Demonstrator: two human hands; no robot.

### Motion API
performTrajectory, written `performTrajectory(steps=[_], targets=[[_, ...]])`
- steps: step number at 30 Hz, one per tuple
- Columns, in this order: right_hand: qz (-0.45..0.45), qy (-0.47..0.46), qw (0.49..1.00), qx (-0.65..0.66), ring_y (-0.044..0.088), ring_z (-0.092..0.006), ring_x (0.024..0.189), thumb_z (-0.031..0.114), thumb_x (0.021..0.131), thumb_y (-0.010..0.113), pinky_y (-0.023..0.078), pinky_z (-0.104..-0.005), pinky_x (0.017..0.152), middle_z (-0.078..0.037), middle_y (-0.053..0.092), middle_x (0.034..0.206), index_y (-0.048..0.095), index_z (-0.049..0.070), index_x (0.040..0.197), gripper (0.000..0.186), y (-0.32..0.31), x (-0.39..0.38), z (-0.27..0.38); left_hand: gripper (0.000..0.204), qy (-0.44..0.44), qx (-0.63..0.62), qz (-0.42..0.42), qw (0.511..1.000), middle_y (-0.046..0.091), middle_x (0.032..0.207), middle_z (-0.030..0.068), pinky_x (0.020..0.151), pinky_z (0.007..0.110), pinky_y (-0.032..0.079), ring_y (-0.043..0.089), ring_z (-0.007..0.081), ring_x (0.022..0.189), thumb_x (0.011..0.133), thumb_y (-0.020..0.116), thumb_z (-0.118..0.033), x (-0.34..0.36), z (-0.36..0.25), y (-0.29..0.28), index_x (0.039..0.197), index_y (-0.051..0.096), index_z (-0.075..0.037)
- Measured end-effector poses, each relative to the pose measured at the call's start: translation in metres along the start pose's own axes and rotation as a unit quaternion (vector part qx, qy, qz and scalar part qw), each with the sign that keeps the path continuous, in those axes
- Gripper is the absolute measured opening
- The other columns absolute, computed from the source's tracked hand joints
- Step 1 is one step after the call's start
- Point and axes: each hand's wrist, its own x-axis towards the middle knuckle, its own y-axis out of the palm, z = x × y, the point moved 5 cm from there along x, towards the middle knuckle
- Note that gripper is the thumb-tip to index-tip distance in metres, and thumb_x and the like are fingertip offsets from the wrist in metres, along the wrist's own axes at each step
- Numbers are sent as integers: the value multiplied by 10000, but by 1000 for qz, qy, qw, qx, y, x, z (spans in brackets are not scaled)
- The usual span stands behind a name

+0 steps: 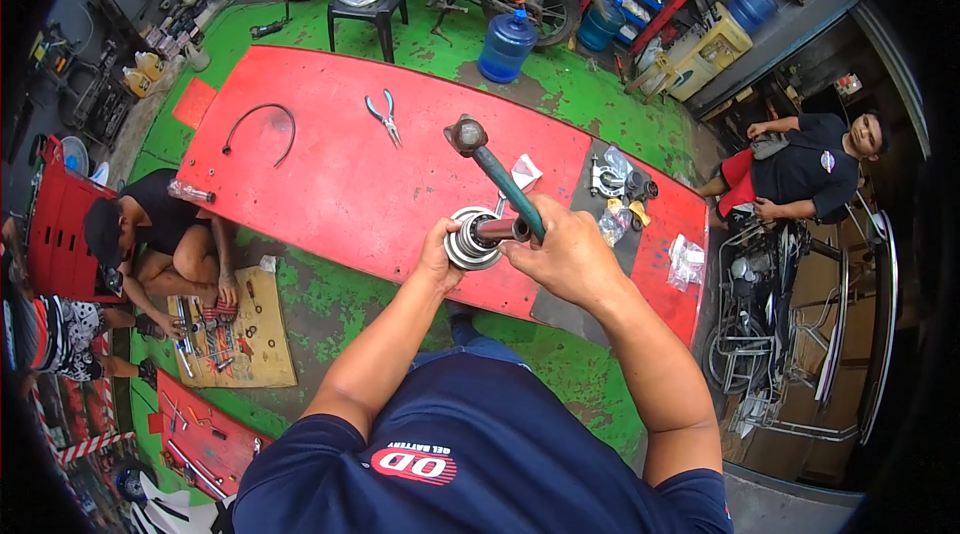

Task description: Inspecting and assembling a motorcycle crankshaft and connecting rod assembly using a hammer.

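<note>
My left hand (438,256) grips the side of a round silver metal part (463,252) with ring-shaped steps, held over the near edge of the red table (330,174). A short metal tube (498,230) extends from its middle toward my right hand (568,252). The right fingers are closed around the green handle (508,189) of a hammer. Its blocky worn head (467,135) points away from me, above the tabletop. The right thumb and fingers also lie against the tube's end; whether they grip it is hard to tell.
On the table lie blue-handled pliers (382,118), a black hose (291,124), and metal parts with plastic bags (622,184). A person (165,249) crouches at left over cardboard (268,359); another person (800,166) stands at right beside a motorcycle (750,304). A blue water jug (508,46) stands beyond the table.
</note>
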Motion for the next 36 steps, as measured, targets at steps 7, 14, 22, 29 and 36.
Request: performTrajectory(steps=[7, 14, 22, 29, 36], targets=[[26, -3, 999, -42, 709, -450, 819, 213, 874, 735, 548, -516, 724, -254, 700, 808, 608, -34, 948, 287, 4, 10, 6, 488, 2, 3, -16, 1000, 739, 1094, 155, 902, 432, 621, 739, 273, 982, 871, 533, -321, -4, -4, 5, 1220, 637, 4], [13, -39, 988, -151, 691, -447, 717, 301, 907, 725, 535, -526, 685, -251, 667, 710, 644, -23, 928, 334, 5, 22, 17, 482, 6, 10, -20, 1000, 741, 1085, 146, 884, 431, 625, 742, 264, 969, 871, 543, -315, 1, -7, 4, 1222, 633, 3], [16, -23, 988, -151, 697, -449, 760, 316, 896, 739, 537, -529, 708, -263, 679, 753, 642, -18, 921, 349, 6, 26, 17, 505, 11, 3, -17, 1000, 739, 1083, 145, 880, 435, 629, 737, 265, 979, 862, 541, -331, -1, -10, 4, 1229, 626, 6], [34, -25, 990, -135, 701, -424, 770, 354, 855, 803, 527, -501, 689, -232, 685, 778, 641, -7, 980, 415, 10, 24, 17, 539, 7, -4, -11, 1000, 731, 1103, 156, 893, 453, 624, 726, 291, 1010, 856, 518, -353, -5, -11, 4, 1249, 619, 2], [-28, 20, 999, 1, 705, -366, 753, 388, 912, 763, 521, -464, 680, -204, 679, 792, 644, -5, 1053, 434, -13, 2, 34, 526, 6, -10, -25, 1000, 733, 1107, 160, 920, 450, 622, 731, 294, 1009, 854, 525, -344, -4, -13, 3, 1233, 631, 5]])
